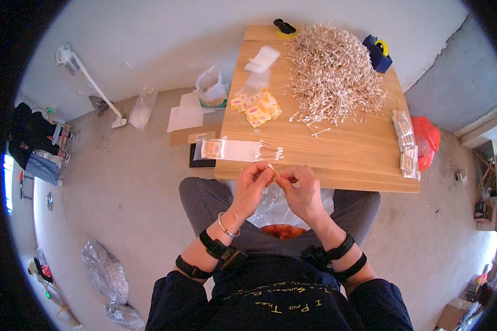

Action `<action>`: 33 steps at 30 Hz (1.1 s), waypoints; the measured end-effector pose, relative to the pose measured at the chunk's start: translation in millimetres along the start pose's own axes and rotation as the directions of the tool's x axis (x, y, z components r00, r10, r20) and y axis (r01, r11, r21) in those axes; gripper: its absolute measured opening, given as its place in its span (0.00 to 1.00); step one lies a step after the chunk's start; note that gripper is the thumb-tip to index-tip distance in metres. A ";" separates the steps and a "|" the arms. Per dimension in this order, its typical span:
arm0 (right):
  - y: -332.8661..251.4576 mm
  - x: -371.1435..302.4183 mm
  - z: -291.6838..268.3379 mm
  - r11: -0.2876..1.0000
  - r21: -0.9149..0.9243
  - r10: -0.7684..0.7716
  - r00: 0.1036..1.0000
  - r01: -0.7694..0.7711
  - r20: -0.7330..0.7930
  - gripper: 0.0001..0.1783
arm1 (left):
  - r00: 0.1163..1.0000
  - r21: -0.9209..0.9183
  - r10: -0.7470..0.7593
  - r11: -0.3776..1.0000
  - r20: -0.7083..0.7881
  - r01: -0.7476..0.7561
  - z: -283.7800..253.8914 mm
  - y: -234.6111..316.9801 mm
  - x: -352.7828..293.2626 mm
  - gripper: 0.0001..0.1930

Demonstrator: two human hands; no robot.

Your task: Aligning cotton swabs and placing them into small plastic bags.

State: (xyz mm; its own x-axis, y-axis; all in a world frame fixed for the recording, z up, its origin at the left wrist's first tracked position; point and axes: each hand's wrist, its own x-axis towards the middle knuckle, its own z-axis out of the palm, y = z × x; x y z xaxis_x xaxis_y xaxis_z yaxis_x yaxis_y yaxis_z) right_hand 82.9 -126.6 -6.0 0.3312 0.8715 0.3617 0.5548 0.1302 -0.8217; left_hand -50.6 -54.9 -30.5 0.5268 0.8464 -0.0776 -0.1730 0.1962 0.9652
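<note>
At the table's near edge, my left hand (252,187) and my right hand (301,190) meet fingertip to fingertip, both pinched. Between them is a cotton swab (271,167), its white tip showing and part of its stick hidden by fingers. Just beyond my left hand, several swabs (270,149) lie fanned at the open end of a clear plastic sleeve (240,150). A yellow-and-white card (211,148) shows at the sleeve's left end. Farther off, a big heap of loose swabs (337,74) covers much of the wooden table (348,160); one stray swab (321,132) lies before it.
Yellow-and-white cards (258,107) and clear bags (263,59) lie left of the heap. A blue tape dispenser (377,54) stands far right. Filled packs (406,143) line the right edge, beside a red plastic bag (425,142). A white-lined bin (210,88) stands left of the table.
</note>
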 end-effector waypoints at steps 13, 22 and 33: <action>-7.1 -8.8 -8.7 0.902 0.295 0.287 0.948 -0.316 0.139 0.06 | 1.000 -0.092 0.018 0.996 0.022 -0.016 13.0 17.8 -9.8 0.04; -8.3 -13.6 -10.5 0.880 0.334 0.290 0.939 -0.339 0.186 0.07 | 0.995 -0.038 -0.028 0.999 0.097 0.031 7.3 24.5 -7.8 0.03; -2.0 -11.0 -10.3 0.774 0.462 0.320 0.897 -0.434 0.306 0.11 | 0.990 -0.222 -0.019 0.974 0.137 0.049 -7.8 1.3 -2.6 0.10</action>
State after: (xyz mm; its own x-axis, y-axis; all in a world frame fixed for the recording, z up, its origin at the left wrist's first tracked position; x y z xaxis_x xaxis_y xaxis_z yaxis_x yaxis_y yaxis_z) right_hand 86.0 -141.3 -3.8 0.2407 0.9678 -0.0731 -0.0665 -0.0587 -0.9961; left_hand -58.7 -53.0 -31.0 0.6389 0.7668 -0.0608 -0.3273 0.3425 0.8807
